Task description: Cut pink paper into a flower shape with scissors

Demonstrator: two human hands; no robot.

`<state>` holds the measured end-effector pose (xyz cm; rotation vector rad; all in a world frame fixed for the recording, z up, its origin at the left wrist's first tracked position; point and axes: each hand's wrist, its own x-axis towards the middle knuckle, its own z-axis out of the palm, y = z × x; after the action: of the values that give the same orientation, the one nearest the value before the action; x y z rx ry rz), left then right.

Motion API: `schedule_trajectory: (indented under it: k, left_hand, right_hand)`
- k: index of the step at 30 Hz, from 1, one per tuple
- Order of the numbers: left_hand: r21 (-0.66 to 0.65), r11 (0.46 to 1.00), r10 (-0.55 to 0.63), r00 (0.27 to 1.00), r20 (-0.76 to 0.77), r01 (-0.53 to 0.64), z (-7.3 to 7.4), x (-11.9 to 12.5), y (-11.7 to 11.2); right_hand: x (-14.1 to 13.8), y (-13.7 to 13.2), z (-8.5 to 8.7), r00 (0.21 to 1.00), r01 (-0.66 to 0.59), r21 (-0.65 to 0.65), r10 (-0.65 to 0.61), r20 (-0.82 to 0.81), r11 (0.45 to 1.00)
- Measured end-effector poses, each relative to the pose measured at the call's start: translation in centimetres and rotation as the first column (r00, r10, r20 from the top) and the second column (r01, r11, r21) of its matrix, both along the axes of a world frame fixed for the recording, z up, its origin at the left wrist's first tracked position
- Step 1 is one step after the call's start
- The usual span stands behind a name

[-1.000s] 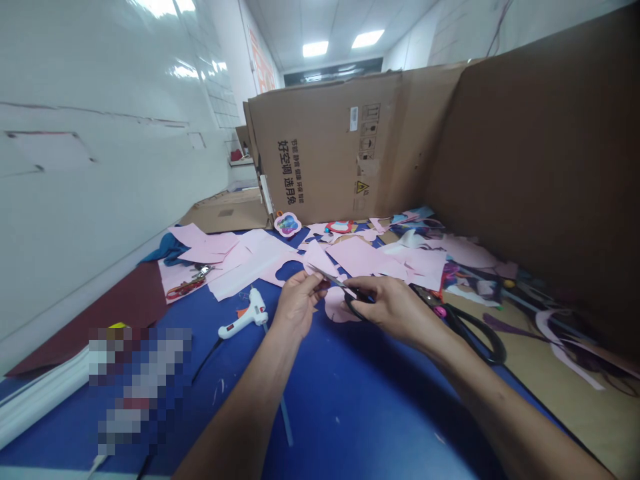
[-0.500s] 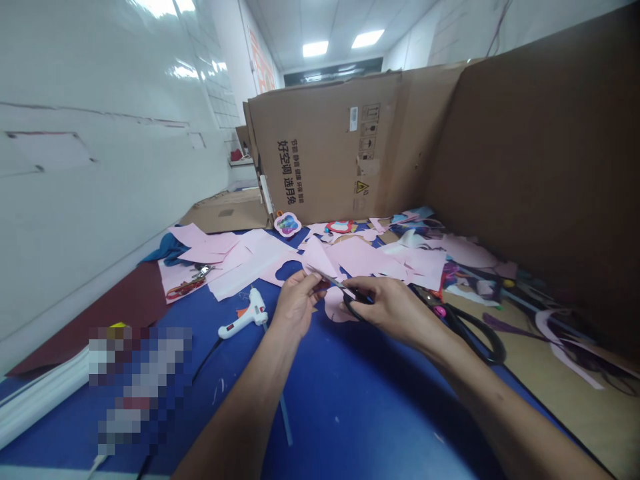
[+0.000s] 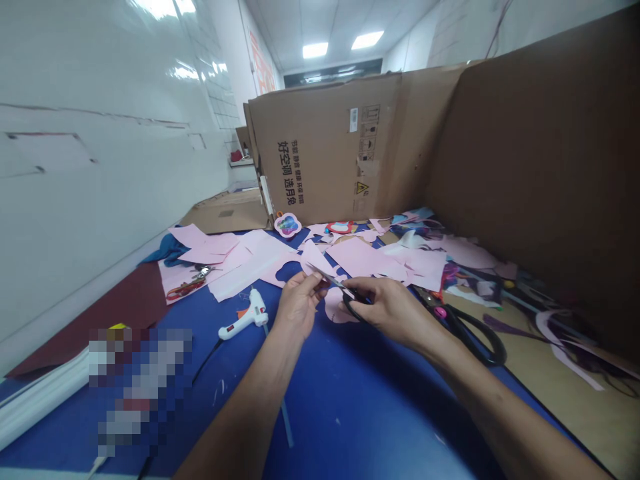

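My right hand (image 3: 387, 303) is closed round the black handles of a small pair of scissors (image 3: 334, 279). Their blades point left, toward my left hand (image 3: 301, 300), and lie across a pink piece of paper or felt (image 3: 315, 255). My left thumb and fingers pinch that pink piece near the blade tips. Just below the scissors, a pink scalloped cutout (image 3: 339, 307) lies on the blue table (image 3: 345, 413). Part of it is hidden by my right hand and the scissors.
A white glue gun (image 3: 247, 317) lies left of my left arm. Larger black-handled scissors (image 3: 475, 333) rest at the right. Pink sheets (image 3: 360, 257) and scraps spread along the back, before a tall cardboard box (image 3: 330, 153). Red-handled scissors (image 3: 187, 287) lie at left.
The pink piece in my left hand has shifted slightly and its upper part looks narrower. Both hands stay in nearly the same place, and the scissors have barely moved.
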<state>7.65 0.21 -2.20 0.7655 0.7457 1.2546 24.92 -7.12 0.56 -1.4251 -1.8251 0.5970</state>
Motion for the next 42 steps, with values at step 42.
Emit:
schedule_trajectory:
  k: [42]
  left_hand:
    - [0.041, 0.999, -0.03, 0.997, -0.069, 0.033, 0.62, -0.6, 0.18]
  right_hand:
    - [-0.12, 0.23, -0.36, 1.0, -0.019, -0.003, 0.019, -0.024, 1.0]
